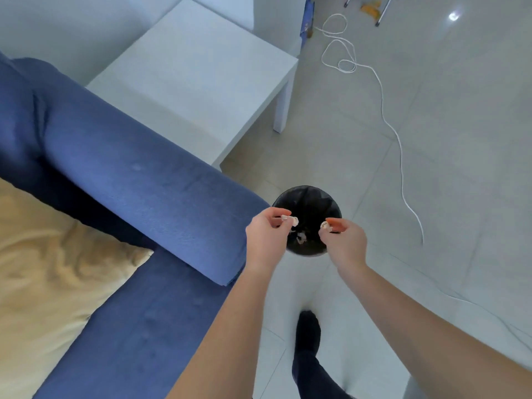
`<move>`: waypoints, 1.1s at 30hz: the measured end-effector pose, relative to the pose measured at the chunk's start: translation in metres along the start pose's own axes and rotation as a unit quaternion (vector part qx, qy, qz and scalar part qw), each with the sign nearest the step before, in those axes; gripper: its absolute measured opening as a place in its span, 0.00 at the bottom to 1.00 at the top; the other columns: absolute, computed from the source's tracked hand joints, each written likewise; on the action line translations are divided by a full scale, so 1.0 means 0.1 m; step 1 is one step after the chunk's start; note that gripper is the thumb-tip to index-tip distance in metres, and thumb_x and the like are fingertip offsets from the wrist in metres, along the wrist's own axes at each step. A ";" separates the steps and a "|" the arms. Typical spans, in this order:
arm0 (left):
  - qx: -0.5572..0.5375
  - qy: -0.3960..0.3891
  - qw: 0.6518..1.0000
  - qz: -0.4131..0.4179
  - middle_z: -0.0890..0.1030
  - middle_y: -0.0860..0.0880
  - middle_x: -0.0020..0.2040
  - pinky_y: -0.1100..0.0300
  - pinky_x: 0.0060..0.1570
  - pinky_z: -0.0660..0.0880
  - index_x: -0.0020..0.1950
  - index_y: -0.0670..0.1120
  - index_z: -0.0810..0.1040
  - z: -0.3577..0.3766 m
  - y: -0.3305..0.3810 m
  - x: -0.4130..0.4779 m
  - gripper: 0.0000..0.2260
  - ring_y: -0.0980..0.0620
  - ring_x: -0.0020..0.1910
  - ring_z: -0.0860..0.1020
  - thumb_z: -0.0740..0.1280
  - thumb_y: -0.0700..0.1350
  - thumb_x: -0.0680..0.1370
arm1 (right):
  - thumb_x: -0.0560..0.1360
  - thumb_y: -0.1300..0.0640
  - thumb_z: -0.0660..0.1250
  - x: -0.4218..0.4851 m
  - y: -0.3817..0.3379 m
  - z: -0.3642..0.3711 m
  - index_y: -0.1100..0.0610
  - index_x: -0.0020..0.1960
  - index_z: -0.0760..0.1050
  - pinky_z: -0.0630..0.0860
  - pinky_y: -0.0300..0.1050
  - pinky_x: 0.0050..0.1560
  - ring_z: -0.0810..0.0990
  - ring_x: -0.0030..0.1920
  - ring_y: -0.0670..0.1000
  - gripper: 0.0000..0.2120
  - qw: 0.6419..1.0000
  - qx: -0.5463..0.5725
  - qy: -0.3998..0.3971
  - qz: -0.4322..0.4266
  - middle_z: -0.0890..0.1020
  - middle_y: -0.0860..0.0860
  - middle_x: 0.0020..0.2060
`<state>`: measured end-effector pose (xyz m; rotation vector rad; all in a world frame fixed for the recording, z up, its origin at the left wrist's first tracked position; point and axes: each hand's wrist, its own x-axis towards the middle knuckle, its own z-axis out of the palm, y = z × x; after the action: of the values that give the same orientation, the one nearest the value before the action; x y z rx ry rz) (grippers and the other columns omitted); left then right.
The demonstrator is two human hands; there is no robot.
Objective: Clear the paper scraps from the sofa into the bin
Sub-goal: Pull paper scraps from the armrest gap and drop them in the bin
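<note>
A round black bin point(307, 197) stands on the floor just past the blue sofa's arm point(149, 180). Both hands hover over its opening. My left hand point(266, 239) pinches a small white paper scrap point(290, 219) between thumb and fingers. My right hand point(345, 240) pinches another small white scrap point(324, 225). A few pale scraps point(300, 237) lie at the bottom of the bin. No scraps show on the visible sofa seat.
A tan cushion point(51, 269) lies on the sofa seat at the left. A white side table point(195, 70) stands beyond the sofa arm. A white cable point(383, 110) snakes across the tiled floor to the right. My dark-socked foot point(308, 329) is below the bin.
</note>
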<state>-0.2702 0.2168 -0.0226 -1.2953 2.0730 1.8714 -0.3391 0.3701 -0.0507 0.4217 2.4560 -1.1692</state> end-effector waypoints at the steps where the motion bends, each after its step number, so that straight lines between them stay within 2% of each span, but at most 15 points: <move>1: 0.009 -0.005 1.000 -0.009 0.89 0.54 0.45 0.55 0.46 0.84 0.53 0.54 0.86 0.16 -0.04 0.05 0.05 0.54 0.45 0.86 0.75 0.48 0.77 | 0.79 0.60 0.74 0.13 0.06 -0.02 0.57 0.60 0.87 0.83 0.51 0.59 0.87 0.51 0.56 0.10 1.000 -0.009 -0.001 0.004 0.86 0.49 0.46; 3: 0.020 -0.010 0.999 -0.033 0.88 0.53 0.45 0.53 0.50 0.85 0.54 0.52 0.85 0.44 -0.15 0.19 0.05 0.52 0.47 0.87 0.73 0.46 0.79 | 0.78 0.60 0.74 0.37 0.15 -0.01 0.57 0.60 0.87 0.82 0.50 0.58 0.87 0.53 0.57 0.11 1.000 -0.019 -0.009 0.015 0.86 0.50 0.47; 6: 0.046 -0.007 0.996 -0.071 0.86 0.51 0.45 0.46 0.52 0.86 0.58 0.49 0.83 0.77 -0.35 0.45 0.07 0.48 0.48 0.87 0.68 0.43 0.82 | 0.78 0.62 0.74 0.68 0.22 0.06 0.57 0.63 0.85 0.82 0.49 0.61 0.87 0.55 0.57 0.14 0.999 -0.031 -0.026 0.025 0.86 0.52 0.49; 9: 0.055 -0.028 0.992 -0.109 0.85 0.51 0.46 0.41 0.55 0.85 0.63 0.47 0.82 0.97 -0.59 0.70 0.11 0.46 0.49 0.86 0.67 0.48 0.84 | 0.76 0.66 0.75 0.92 0.28 0.11 0.57 0.73 0.80 0.79 0.53 0.68 0.85 0.61 0.57 0.26 0.997 -0.044 -0.065 0.030 0.87 0.56 0.59; 10: 0.051 -0.049 0.989 -0.126 0.86 0.49 0.50 0.41 0.58 0.83 0.68 0.46 0.81 1.01 -0.67 0.76 0.16 0.46 0.53 0.85 0.67 0.53 0.83 | 0.75 0.67 0.74 0.98 0.30 0.12 0.58 0.76 0.78 0.78 0.53 0.69 0.84 0.63 0.57 0.29 0.995 -0.046 -0.075 0.039 0.86 0.56 0.63; 12: 0.043 -0.082 0.982 -0.162 0.83 0.46 0.67 0.42 0.67 0.79 0.79 0.47 0.73 1.05 -0.78 0.82 0.28 0.45 0.66 0.81 0.67 0.59 0.82 | 0.75 0.68 0.74 1.05 0.34 0.12 0.58 0.78 0.76 0.77 0.53 0.72 0.83 0.67 0.57 0.31 0.993 -0.046 -0.087 0.058 0.84 0.57 0.68; 14: 0.033 -0.102 0.978 -0.179 0.78 0.48 0.75 0.42 0.72 0.75 0.83 0.49 0.68 1.04 -0.80 0.81 0.30 0.44 0.72 0.77 0.66 0.59 0.83 | 0.75 0.67 0.73 1.08 0.37 0.10 0.58 0.77 0.76 0.77 0.54 0.72 0.82 0.68 0.57 0.30 0.993 -0.045 -0.089 0.070 0.83 0.58 0.69; 16: 0.023 -0.107 0.976 -0.190 0.77 0.48 0.74 0.43 0.73 0.74 0.83 0.48 0.68 0.99 -0.74 0.75 0.27 0.45 0.72 0.76 0.65 0.55 0.85 | 0.76 0.67 0.72 1.08 0.39 0.07 0.58 0.76 0.77 0.77 0.54 0.72 0.82 0.68 0.57 0.29 0.992 -0.047 -0.090 0.073 0.83 0.57 0.69; 20: 0.024 -0.084 0.979 -0.186 0.81 0.47 0.69 0.45 0.69 0.78 0.77 0.48 0.76 0.87 -0.66 0.67 0.20 0.45 0.68 0.80 0.64 0.52 0.85 | 0.77 0.64 0.72 1.04 0.35 0.00 0.56 0.75 0.79 0.80 0.57 0.70 0.84 0.65 0.57 0.26 0.991 -0.046 -0.097 0.076 0.84 0.55 0.68; 22: 0.029 -0.080 0.982 -0.171 0.83 0.48 0.68 0.46 0.68 0.78 0.75 0.48 0.78 0.78 -0.56 0.60 0.19 0.46 0.67 0.81 0.64 0.52 0.85 | 0.77 0.62 0.72 0.98 0.27 -0.03 0.54 0.74 0.80 0.82 0.59 0.67 0.85 0.62 0.58 0.25 0.991 -0.042 -0.101 0.073 0.85 0.54 0.67; 27: 0.035 -0.067 0.992 -0.104 0.83 0.53 0.63 0.51 0.65 0.79 0.76 0.49 0.77 0.50 -0.26 0.38 0.18 0.49 0.65 0.81 0.64 0.52 0.86 | 0.77 0.58 0.72 0.72 -0.12 -0.07 0.51 0.72 0.81 0.81 0.59 0.67 0.87 0.59 0.57 0.23 0.992 -0.036 -0.117 0.014 0.86 0.48 0.62; 30: 0.023 -0.042 0.996 -0.072 0.85 0.53 0.62 0.46 0.65 0.80 0.74 0.52 0.79 0.26 -0.11 0.22 0.20 0.48 0.64 0.82 0.63 0.57 0.85 | 0.77 0.57 0.71 0.49 -0.45 -0.04 0.49 0.70 0.82 0.80 0.57 0.69 0.86 0.60 0.55 0.22 0.990 -0.032 -0.139 -0.019 0.86 0.45 0.62; 33: -0.027 -0.011 0.997 -0.067 0.86 0.55 0.59 0.41 0.64 0.81 0.68 0.55 0.83 -0.08 -0.01 0.02 0.26 0.42 0.64 0.82 0.62 0.66 0.77 | 0.78 0.57 0.71 0.18 -0.77 0.01 0.50 0.69 0.83 0.77 0.50 0.70 0.85 0.61 0.51 0.20 0.985 -0.030 -0.161 -0.061 0.86 0.44 0.62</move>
<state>-0.2674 0.2088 -0.0221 -1.3813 1.8858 1.8873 -0.3877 0.3238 -0.0079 0.0563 2.2517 -1.1098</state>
